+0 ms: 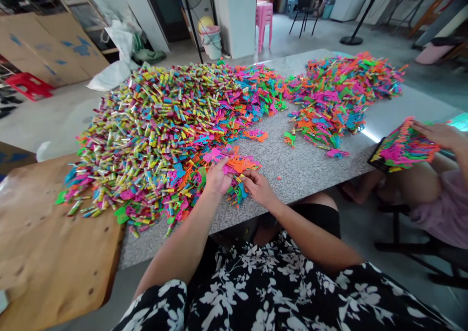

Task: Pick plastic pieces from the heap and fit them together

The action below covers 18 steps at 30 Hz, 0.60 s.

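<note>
My left hand [218,177] is closed with the thumb on top of flat, bright plastic pieces; an orange, toy-gun-shaped piece [240,164] sticks out from it to the right. My right hand [259,187] pinches close beside it, at the end of a small yellow tube [239,178] that its fingertips partly cover. Under and around both hands lie more pink, blue, green and orange plastic pieces. To the left spreads a large heap of small labelled tubes [157,111], yellow, dark red and green, mixed with coloured pieces along its edge.
The speckled stone table [278,160] carries a second heap of coloured pieces [336,97] at the right. Wooden board [54,238] adjoins at left. On the right, a co-worker's hand [438,135] rests on a dark tray [378,158] packed with coloured pieces.
</note>
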Tool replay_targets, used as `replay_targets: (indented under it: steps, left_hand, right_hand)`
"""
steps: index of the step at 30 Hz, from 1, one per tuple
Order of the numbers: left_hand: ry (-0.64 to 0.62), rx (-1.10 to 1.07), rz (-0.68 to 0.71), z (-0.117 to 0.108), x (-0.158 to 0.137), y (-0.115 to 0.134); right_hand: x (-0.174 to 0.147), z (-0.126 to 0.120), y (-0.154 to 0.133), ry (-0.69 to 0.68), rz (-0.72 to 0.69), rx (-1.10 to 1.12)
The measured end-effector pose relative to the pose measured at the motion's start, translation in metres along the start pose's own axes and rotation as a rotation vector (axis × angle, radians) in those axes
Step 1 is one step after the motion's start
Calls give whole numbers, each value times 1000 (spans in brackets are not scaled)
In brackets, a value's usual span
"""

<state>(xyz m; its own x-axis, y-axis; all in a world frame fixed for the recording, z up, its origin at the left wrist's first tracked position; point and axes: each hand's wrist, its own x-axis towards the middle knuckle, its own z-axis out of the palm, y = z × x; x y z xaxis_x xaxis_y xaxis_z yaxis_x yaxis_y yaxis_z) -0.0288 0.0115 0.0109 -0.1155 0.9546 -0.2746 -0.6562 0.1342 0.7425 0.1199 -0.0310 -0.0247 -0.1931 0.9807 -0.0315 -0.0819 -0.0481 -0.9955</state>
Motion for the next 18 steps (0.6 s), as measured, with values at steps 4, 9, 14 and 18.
replay_targets:
  steps: [4, 9, 14, 18]
  left_hand:
    - [-90, 49, 22, 3, -8, 0]
    - [-107, 65, 64, 3, -9, 1]
    - [-165, 105, 115, 2, -10, -2]
    - [-157, 127, 182, 2, -9, -5]
  right_hand:
    - [0, -4, -2, 6, 74, 85]
    - [0, -12, -2, 16, 143, 237]
    - [1, -14, -7, -6, 221, 389]
    - [-1, -15, -14, -34, 272, 465]
